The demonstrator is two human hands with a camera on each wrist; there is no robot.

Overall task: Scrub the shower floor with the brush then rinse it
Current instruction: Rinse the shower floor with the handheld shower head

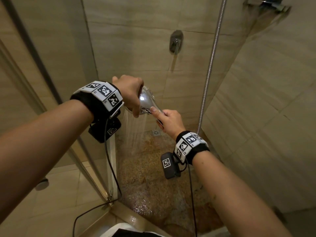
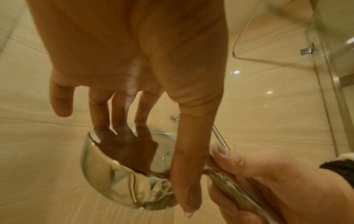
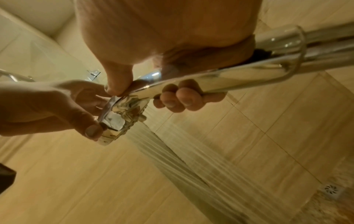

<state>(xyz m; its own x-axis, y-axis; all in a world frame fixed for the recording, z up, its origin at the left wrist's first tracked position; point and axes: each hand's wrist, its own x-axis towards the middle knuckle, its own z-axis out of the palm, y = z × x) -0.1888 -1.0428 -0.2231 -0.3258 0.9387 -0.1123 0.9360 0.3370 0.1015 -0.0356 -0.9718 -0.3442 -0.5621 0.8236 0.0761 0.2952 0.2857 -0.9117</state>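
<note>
Head view: my right hand (image 1: 169, 119) is wrapped round the handle of the shower head (image 1: 147, 101), thumb laid along it. My left hand (image 1: 130, 93) clamps the head's rim, fingers over the back, thumb at the edge. Spray falls to the floor (image 1: 153, 182) on the near side of the drain (image 1: 156, 132); the floor is wet and glistening. The hose (image 1: 207, 79) hangs beyond the drain. No brush is in sight, so I judge scrubbing done and rinsing in hand.

Left wrist view: my left fingers (image 2: 118, 109) lie spread on the head's chrome back and the thumb runs down its side; the right thumb sits beside it on the neck.

Right wrist view: my right fingers (image 3: 178, 98) are curled tight under the handle. The jets angle toward the drain.

Recommendation: steady the head with both hands, sweep from the far corners toward the drain, keep the spray low to limit splash past the glass (image 1: 56, 93).

Containers: none seen; the floor itself holds a shallow film of water
</note>
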